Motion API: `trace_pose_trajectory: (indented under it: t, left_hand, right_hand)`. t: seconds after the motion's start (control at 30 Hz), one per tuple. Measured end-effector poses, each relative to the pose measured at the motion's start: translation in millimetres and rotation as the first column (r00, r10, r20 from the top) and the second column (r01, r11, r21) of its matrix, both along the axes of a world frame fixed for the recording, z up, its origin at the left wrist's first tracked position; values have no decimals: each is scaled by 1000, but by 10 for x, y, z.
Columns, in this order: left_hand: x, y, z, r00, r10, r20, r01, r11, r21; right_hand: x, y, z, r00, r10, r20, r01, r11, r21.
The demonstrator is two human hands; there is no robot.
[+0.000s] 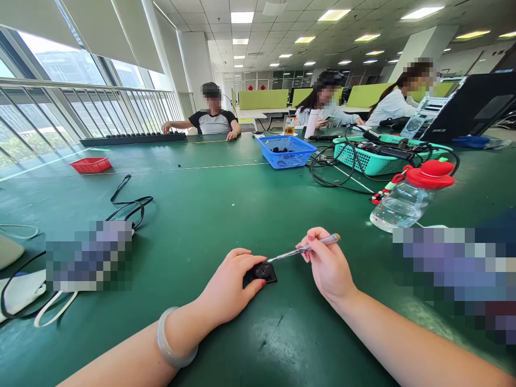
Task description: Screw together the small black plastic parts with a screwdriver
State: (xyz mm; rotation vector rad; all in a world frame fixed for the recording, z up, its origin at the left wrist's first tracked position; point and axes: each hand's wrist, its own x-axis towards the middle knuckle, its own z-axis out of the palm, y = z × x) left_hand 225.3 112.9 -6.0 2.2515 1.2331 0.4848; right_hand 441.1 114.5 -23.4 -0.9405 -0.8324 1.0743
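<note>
On the green tabletop in front of me lies a small flat black part (266, 273) with round detail on its top. My left hand (231, 277) grips it at its edges between fingers and thumb, keeping it against the table. Between the fingers of my right hand (326, 263) is a slim silvery pen-like tool (290, 253) with a brownish back end. The tool slants down to the left, its tip at the upper edge of the black part. Whether the tip touches the part I cannot tell.
A water bottle (407, 199) with a red lid stands at right, near a teal basket (363, 161) of cables. Farther back are a blue basket (288, 158), a red tray (91, 165) and a long black rack (133, 139). A black strap (129, 202) lies left. Three people sit across the table.
</note>
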Motion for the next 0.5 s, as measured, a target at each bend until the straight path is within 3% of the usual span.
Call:
trace_pose_trajectory:
  t: [0.5]
  left_hand:
    - [-10,15,-29,1000,8,8,-8,1000,1]
  right_hand:
    - [3,7,5,993,72,90,-75,997,27]
